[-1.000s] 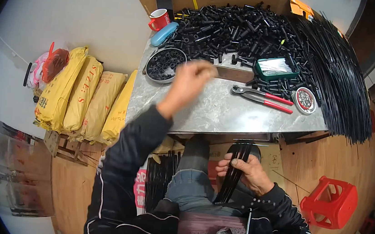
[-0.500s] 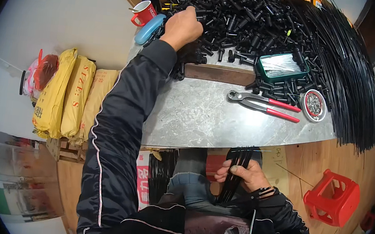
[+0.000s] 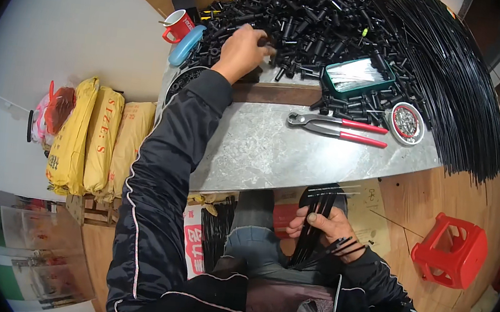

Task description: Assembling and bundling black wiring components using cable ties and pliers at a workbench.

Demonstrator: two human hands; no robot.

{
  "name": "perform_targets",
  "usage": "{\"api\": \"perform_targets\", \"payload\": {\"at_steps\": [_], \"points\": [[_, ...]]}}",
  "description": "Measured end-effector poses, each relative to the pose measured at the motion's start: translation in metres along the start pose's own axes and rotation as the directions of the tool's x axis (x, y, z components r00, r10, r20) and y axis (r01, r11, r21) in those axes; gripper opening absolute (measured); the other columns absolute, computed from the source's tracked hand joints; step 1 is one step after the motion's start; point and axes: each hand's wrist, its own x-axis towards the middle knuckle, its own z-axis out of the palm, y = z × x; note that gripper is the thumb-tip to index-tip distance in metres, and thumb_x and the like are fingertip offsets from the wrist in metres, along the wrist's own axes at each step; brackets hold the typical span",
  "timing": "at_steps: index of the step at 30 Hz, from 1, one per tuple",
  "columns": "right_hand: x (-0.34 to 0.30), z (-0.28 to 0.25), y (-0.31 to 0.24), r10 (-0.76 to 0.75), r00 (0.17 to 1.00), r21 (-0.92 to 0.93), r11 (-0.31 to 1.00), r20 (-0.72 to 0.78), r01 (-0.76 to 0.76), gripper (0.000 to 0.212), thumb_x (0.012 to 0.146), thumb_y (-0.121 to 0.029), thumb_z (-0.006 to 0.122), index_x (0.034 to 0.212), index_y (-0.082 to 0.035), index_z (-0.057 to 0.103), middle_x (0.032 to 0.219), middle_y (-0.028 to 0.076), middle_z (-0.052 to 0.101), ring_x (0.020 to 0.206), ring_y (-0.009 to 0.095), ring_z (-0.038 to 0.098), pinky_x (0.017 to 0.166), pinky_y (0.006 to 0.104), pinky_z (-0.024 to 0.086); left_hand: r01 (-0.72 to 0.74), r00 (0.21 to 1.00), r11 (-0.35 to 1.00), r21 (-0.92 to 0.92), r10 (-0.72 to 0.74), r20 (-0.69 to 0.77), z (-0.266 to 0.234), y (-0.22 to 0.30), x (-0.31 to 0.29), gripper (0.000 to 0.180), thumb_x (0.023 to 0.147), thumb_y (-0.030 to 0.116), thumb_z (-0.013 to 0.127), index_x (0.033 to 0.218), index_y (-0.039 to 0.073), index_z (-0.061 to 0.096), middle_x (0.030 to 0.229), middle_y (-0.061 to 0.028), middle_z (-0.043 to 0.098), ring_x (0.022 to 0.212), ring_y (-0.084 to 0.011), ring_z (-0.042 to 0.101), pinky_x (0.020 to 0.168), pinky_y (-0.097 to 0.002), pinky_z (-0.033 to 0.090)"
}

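My left hand [image 3: 241, 53] reaches over a heap of black plastic parts [image 3: 318, 26] at the back of the table. Its fingers are closed around a dark piece that looks like one of these parts; motion blurs the fingertips. Low above my lap, my right hand [image 3: 327, 224] grips a bundle of thin black rods [image 3: 309, 241]. Fine pale pins cross the bundle's upper end. Several short black pieces [image 3: 345, 247] stick out at the right wrist. A long brown bar [image 3: 281, 95] lies in front of the heap, to the right of my left forearm.
Red-handled pincers [image 3: 338, 129] lie near a tub of small metal pieces [image 3: 407, 124] and a green box of white sticks [image 3: 359, 76]. Long black rods [image 3: 453, 80] overhang the right side. A red mug [image 3: 179, 25] and blue case [image 3: 186, 46] stand left. A red stool [image 3: 453, 250] is on the floor.
My left hand has turned, and a dark piece now shows at its fingers. The view has shifted, so the table items appear further left. My right hand keeps its bundle low over the lap.
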Motion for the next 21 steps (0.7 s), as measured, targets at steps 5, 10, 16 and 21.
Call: {"api": "perform_targets", "payload": {"at_steps": [5,10,16,21], "points": [[-0.003,0.011,0.006,-0.123,0.990,-0.002,0.992,-0.070,0.123,0.027,0.095,-0.019,0.056,0.113,0.000,0.051,0.093,0.013,0.065,0.083,0.023,0.066,0.070,0.0350,0.055,0.450,0.861,0.428,-0.783,0.024,0.508,-0.034,0.051,-0.055,0.028,0.087,0.024,0.068,0.100,0.000,0.060,0.085,-0.0054,0.063,0.070,-0.0131,0.062,0.064,-0.0255,0.053],[-0.004,0.025,0.012,-0.156,0.972,-0.021,0.988,-0.178,0.155,0.020,0.094,-0.017,0.057,0.105,-0.001,0.052,0.091,0.011,0.063,0.075,0.019,0.065,0.066,0.0331,0.057,0.624,0.778,0.033,-0.781,0.063,0.625,-0.025,0.093,-0.173,0.030,0.090,0.017,0.062,0.110,-0.005,0.057,0.090,-0.0133,0.065,0.079,-0.0199,0.066,0.069,-0.0293,0.057],[-0.007,0.041,0.024,-0.166,0.975,-0.060,0.985,-0.145,0.159,0.024,0.094,-0.018,0.057,0.110,-0.002,0.051,0.088,0.009,0.062,0.073,0.017,0.064,0.066,0.0343,0.058,0.439,0.827,-0.386,-0.811,-0.179,0.533,0.000,0.106,-0.261,0.031,0.092,0.010,0.057,0.119,-0.002,0.051,0.106,-0.0159,0.063,0.091,-0.0224,0.065,0.077,-0.0318,0.056],[-0.008,0.055,0.038,-0.186,0.971,-0.159,0.974,-0.152,0.162,0.021,0.096,-0.019,0.055,0.109,-0.003,0.051,0.087,0.008,0.062,0.071,0.017,0.065,0.064,0.0318,0.058,0.361,0.828,-0.547,-0.755,-0.184,0.529,-0.003,0.113,-0.279,0.022,0.092,0.008,0.056,0.113,0.001,0.052,0.109,-0.0151,0.061,0.097,-0.0232,0.063,0.084,-0.0346,0.053]]}}
